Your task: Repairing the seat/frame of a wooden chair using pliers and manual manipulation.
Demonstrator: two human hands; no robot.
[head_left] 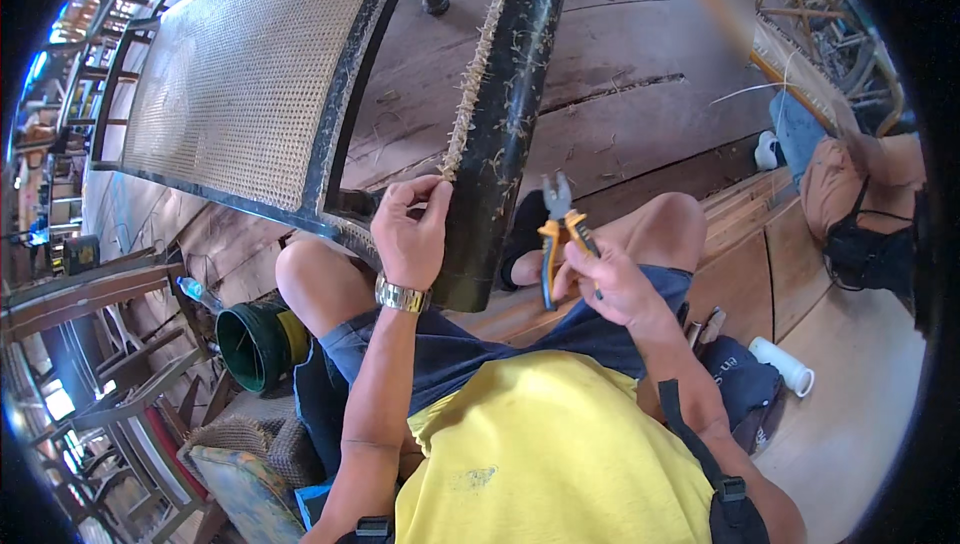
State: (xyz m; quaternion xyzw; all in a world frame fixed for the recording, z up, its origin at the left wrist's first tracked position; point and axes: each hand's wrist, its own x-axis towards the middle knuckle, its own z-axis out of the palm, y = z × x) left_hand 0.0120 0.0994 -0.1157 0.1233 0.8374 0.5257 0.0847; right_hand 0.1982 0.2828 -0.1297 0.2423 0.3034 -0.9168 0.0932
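A dark wooden furniture frame [522,94] slants up and away in front of me, a ragged line of cut cane ends [476,74] running along its rail. My left hand [410,234], with a metal watch on its wrist, pinches at the near end of that cane line, thumb and index finger pressed together. In my right hand [615,282] are combination pliers [552,244] with orange and dark handles, their jaws pointing up and away, clear of the rail. To the left, a woven cane panel [250,74] fills another section of the frame.
A green bucket [250,349] and a plastic bottle [198,292] are by my left knee. Wooden chair frames [100,304] crowd the left side. At the right sits another person [850,179] beside a cane piece. A white cup [783,368] lies near a dark cap [738,384].
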